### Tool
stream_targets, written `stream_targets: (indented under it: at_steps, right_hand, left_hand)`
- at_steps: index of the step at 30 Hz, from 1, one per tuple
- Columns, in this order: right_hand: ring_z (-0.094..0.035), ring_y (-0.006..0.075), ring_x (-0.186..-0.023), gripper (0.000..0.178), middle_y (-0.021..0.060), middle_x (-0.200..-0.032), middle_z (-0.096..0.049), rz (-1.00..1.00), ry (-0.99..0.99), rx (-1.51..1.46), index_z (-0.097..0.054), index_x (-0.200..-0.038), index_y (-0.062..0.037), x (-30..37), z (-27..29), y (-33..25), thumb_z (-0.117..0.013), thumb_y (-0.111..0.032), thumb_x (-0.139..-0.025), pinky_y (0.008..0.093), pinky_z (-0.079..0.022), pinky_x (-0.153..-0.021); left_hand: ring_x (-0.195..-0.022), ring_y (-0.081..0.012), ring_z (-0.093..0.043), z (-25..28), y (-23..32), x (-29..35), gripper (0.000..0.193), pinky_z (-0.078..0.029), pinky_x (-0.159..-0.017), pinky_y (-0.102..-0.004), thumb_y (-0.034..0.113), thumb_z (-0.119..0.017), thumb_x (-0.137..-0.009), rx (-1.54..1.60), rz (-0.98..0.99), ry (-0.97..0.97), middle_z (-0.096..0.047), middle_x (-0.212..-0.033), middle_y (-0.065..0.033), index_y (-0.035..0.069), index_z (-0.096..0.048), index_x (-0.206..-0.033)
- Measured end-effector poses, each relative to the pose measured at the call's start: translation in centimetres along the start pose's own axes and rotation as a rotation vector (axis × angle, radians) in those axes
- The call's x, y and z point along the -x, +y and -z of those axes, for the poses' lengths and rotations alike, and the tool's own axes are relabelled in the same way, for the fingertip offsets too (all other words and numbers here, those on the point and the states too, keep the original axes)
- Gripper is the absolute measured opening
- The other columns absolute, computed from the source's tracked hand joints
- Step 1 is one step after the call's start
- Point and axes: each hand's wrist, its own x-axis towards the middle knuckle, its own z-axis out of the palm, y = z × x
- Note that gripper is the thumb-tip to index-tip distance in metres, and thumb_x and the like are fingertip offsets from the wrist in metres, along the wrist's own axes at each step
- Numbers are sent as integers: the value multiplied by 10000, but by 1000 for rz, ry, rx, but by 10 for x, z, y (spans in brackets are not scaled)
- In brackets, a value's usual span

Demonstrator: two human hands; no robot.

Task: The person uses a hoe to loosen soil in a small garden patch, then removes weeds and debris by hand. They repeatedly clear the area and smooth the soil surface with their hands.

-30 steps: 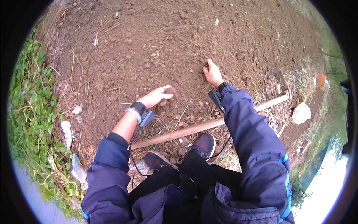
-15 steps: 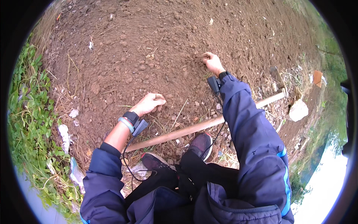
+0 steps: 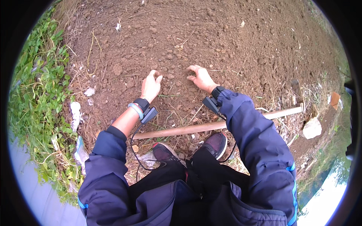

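Observation:
My left hand (image 3: 151, 87) reaches low over the brown soil (image 3: 132, 45). Its fingers are bent, with a small gap between thumb and fingertips, and nothing shows in it. Opposite it, my right hand (image 3: 203, 80) curves inward, thumb and fingers apart around a dark gap; no held thing can be made out there. A short strip of soil lies between both hands. Nearer my feet, a long wooden handle (image 3: 181, 130) lies crosswise on the ground. It belongs to a hoe-like tool whose head (image 3: 297, 89), partly hidden among dry stalks, is at the right.
Green leafy plants (image 3: 41, 98) line the left side, with crumpled white plastic (image 3: 75, 115) at their edge. A pale stone-like lump (image 3: 312, 128) and an orange-brown piece (image 3: 334, 100) lie at the right. My shoes (image 3: 215, 145) stand just behind the handle. Cables run from both wrist devices (image 3: 149, 115).
My right hand has come inward and nearer, while my left hand has gone farther out, bringing the two closer together. My left thumb and fingers have parted. The whole view has shifted slightly.

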Motion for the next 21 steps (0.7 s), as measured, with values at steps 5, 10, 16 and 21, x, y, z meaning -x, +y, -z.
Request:
stream_targets:
  at_steps: [5, 10, 16, 21]
  right_hand:
    - [-553, 415, -997, 394, 237, -1048, -521, 69, -84, 205, -532, -1144, -27, -18, -47, -42, -682, -101, -787, 451, -467, -853]
    - [-567, 410, -984, 245, 218, -1016, -559, 172, -215, 72, -558, -1043, -24, 1, -47, -44, -619, -62, -809, 448, -479, -831]
    - [-626, 380, -856, 228, 182, -860, -636, 18, -284, -97, -564, -1000, -23, 36, -24, -33, -636, -76, -790, 424, -498, -764]
    - [-620, 384, -891, 302, 207, -916, -628, 116, -155, -18, -544, -1036, -19, 37, -24, -36, -686, -144, -800, 437, -491, -782]
  left_hand:
    - [-913, -417, -629, 0, -1, 1, 207, -492, -777, -480, 231, -532, -926, -9, -55, 48, -655, -903, -241, 87, -578, -1068]
    - [-905, -381, -643, -3, -3, 6, 253, -493, -796, -440, 184, -597, -888, 34, -33, -33, -664, -910, -214, 56, -576, -1105]
    - [-938, -379, -619, -12, 13, -10, 268, -502, -784, -453, 200, -615, -875, -153, -363, 22, -641, -1032, -175, 96, -581, -1120]
    - [-942, -370, -631, -15, 18, -33, 321, -498, -803, -474, 244, -646, -831, -415, -366, -212, -661, -947, -194, 48, -541, -1063]
